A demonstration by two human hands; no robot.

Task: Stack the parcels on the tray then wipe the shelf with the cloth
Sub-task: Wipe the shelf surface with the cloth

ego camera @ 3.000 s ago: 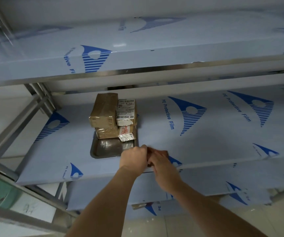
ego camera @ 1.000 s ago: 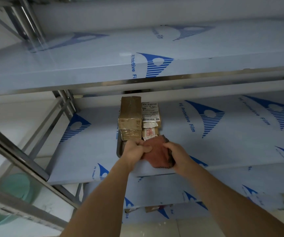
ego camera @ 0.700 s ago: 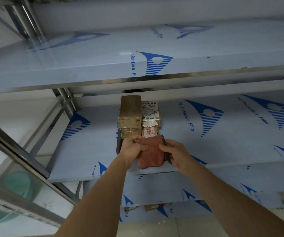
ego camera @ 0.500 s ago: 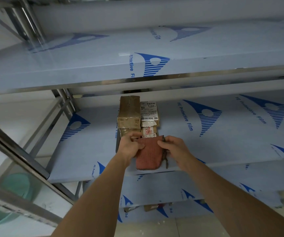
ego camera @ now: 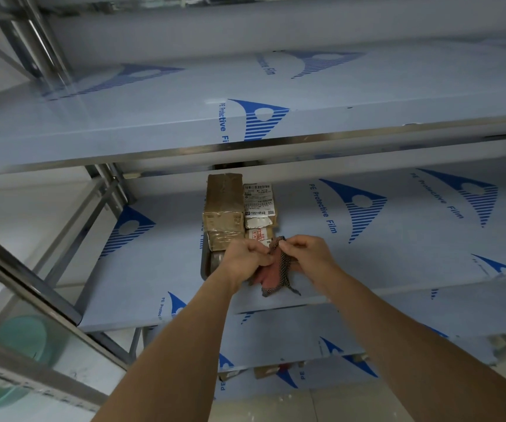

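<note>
Brown taped parcels (ego camera: pixel 223 213) and smaller white-labelled parcels (ego camera: pixel 258 205) sit stacked on a metal tray (ego camera: pixel 204 263) on the middle shelf (ego camera: pixel 397 248). In front of the tray, above the shelf's front part, both hands hold a reddish cloth (ego camera: pixel 271 274) with a dark mesh side. My left hand (ego camera: pixel 244 257) grips its left part. My right hand (ego camera: pixel 306 252) pinches its top edge. The cloth hangs bunched between them, and the hands hide the tray's near right part.
The shelf wears blue protective film, as do an upper shelf (ego camera: pixel 245 123) overhead and lower shelves (ego camera: pixel 276 336) beneath. Steel frame posts (ego camera: pixel 32 284) run at the left. Green basins (ego camera: pixel 23 336) sit low at the left behind glass.
Three seconds ago my hands met at the shelf's front edge. Since then they brought the cloth up before the tray; in the last half second it went from flat to bunched and narrow.
</note>
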